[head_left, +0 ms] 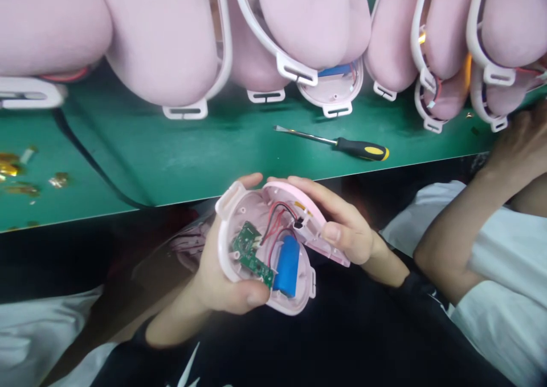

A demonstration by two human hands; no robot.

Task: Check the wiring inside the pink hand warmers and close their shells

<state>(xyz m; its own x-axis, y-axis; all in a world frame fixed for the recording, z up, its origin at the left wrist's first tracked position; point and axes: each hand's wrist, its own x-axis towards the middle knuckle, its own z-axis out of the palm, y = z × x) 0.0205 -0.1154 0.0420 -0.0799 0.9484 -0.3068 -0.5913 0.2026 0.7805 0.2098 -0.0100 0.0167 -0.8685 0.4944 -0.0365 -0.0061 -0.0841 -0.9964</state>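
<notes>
My left hand (217, 278) is wrapped round a pale pink plastic housing (227, 250), tilted so its inside faces me. Within it sit a green circuit board (250, 249) and a blue cylindrical battery (287, 266). My left thumb presses on the rim beside the board. A pink cover (290, 192) is in my right hand (352, 233), thumb on its inner side and fingers behind it. Red and black wires (273, 219) run between the cover and the housing. Both hands are just in front of the table edge.
On the green table (205, 153) lies a screwdriver (359, 149) with a black and yellow handle. Several pink padded units (162, 39) line the back. A black cable (81, 147) and gold tape scraps (21, 187) are at left. Another person's arm (470, 216) is close on the right.
</notes>
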